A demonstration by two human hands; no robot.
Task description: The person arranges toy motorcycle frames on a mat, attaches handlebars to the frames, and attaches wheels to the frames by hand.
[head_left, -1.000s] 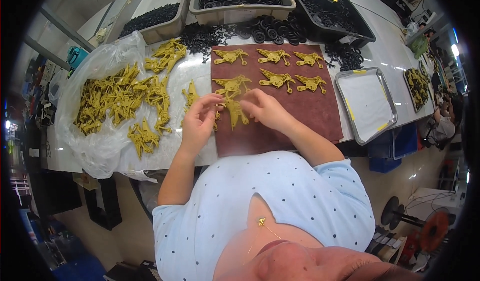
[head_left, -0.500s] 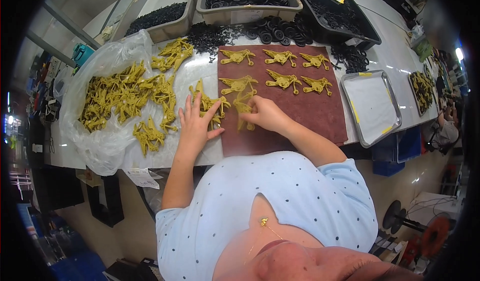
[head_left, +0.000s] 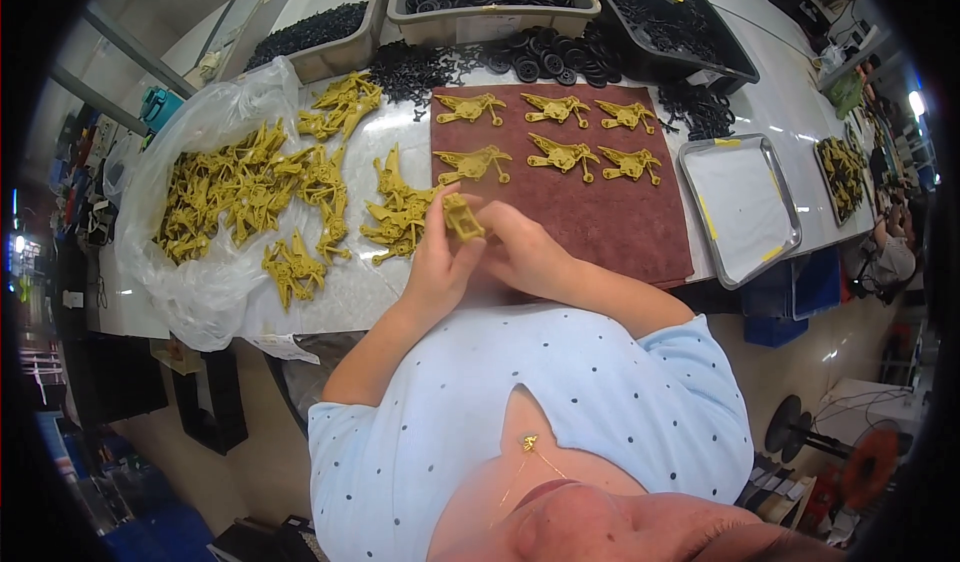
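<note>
Hands pinching angular yellow plastic part, fuzzy brown mat

Mat between parts pile, tray.

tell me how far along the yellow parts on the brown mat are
Done: six yellow parts lie in two rows on the brown mat. In hand: the left hand and right hand together hold one yellow piece over the mat's near-left edge. Left: a small heap beside the mat and many more on the clear plastic bag.
</note>
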